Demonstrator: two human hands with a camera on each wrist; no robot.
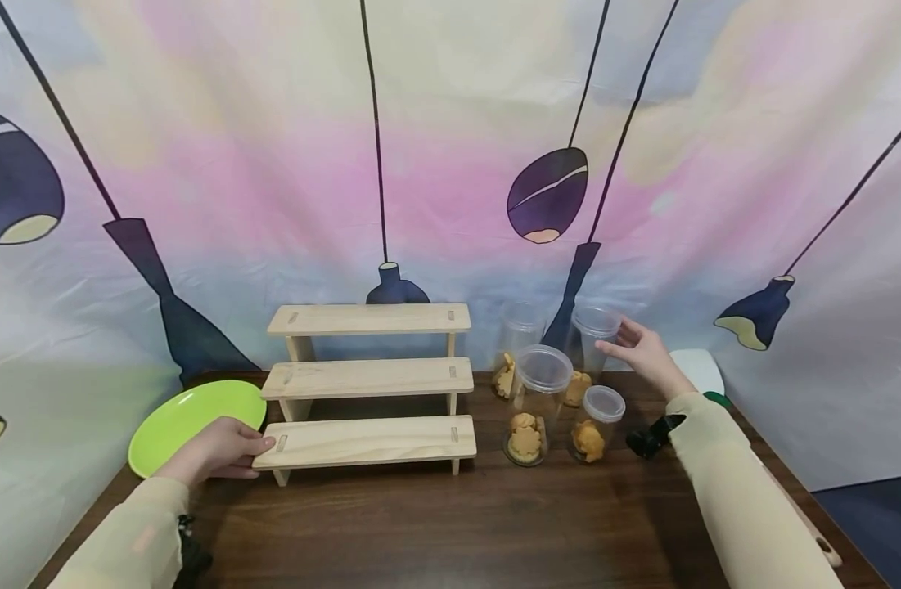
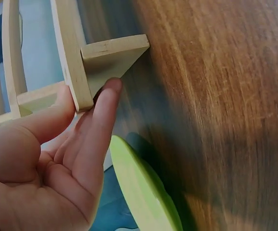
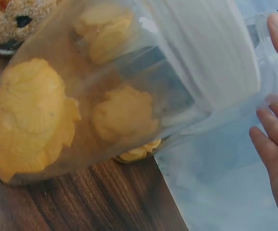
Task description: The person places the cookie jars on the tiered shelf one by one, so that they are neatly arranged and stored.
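A three-step wooden stand (image 1: 369, 442) rests on the table. My left hand (image 1: 225, 448) pinches the left end of its lowest board, with the thumb on top and fingers beneath; the left wrist view shows this board (image 2: 71, 57) close up. Several clear lidded jars with golden biscuits inside are grouped right of the stand. My right hand (image 1: 645, 356) holds the back right jar (image 1: 596, 321) near its lid, thumb in front. In the right wrist view, a nearer jar (image 3: 124, 91) fills much of the picture, and the fingers (image 3: 273, 125) show at the right edge.
A lime-green plate (image 1: 192, 417) lies left of the stand, partly behind my left forearm. The tall front jar (image 1: 542, 372) and a short jar (image 1: 601, 409) stand nearest me. A white object (image 1: 696, 370) is partly hidden behind my right arm. A patterned cloth hangs behind the table.
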